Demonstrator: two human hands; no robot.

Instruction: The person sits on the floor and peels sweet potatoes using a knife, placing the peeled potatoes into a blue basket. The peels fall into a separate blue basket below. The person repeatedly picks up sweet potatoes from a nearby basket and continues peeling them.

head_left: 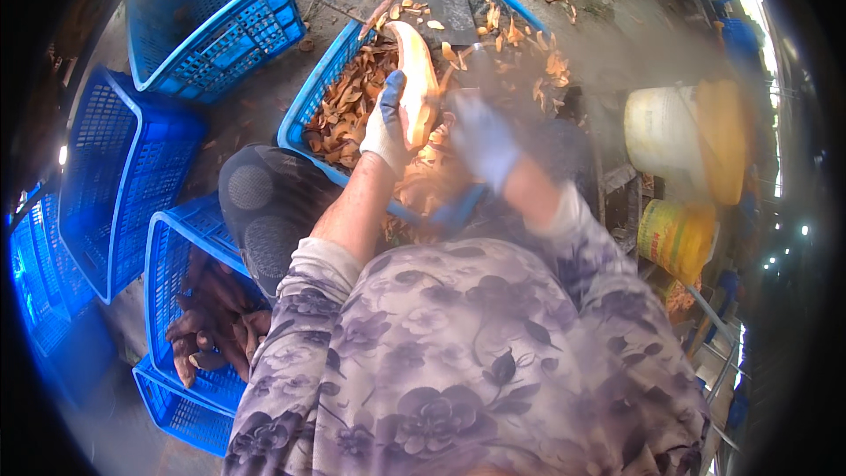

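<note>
My left hand [386, 120], in a white and blue work glove, grips a long, pale orange peeled root vegetable [416, 79]. The root points away from me above a blue plastic crate [324, 82] heaped with brown and orange peelings [347, 116]. My right hand [484, 139], also gloved, is strongly blurred just right of the root. A dark hand tool [484, 65] extends from that hand; its exact kind is lost in the blur.
Unpeeled brown roots [215, 317] lie in a blue crate [155, 277] by my left leg. More blue crates [218, 46] stand at left. A white bucket [661, 135] and a yellow bucket [677, 238] are at right. Loose peelings [555, 69] litter the floor.
</note>
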